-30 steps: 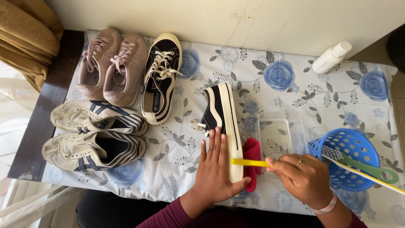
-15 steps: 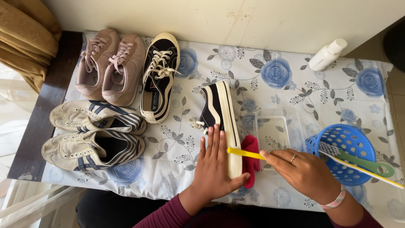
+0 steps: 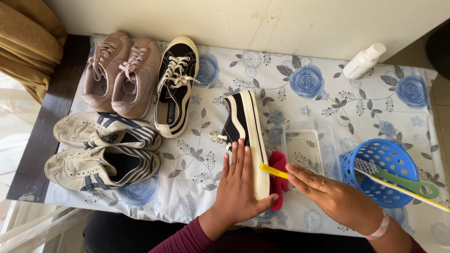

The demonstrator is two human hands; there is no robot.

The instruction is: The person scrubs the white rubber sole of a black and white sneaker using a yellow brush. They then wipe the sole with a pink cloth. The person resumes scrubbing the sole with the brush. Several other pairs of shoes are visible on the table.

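Left hand (image 3: 241,189) flat, fingers together, pinning black sneaker (image 3: 243,136) on its side; right hand (image 3: 337,197) at 3 o'clock, pinching yellow brush (image 3: 273,171).

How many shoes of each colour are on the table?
Pink sneakers: 2
White striped sneakers: 2
Black sneakers: 2, one upright, one on its side under the left hand
Total: 6
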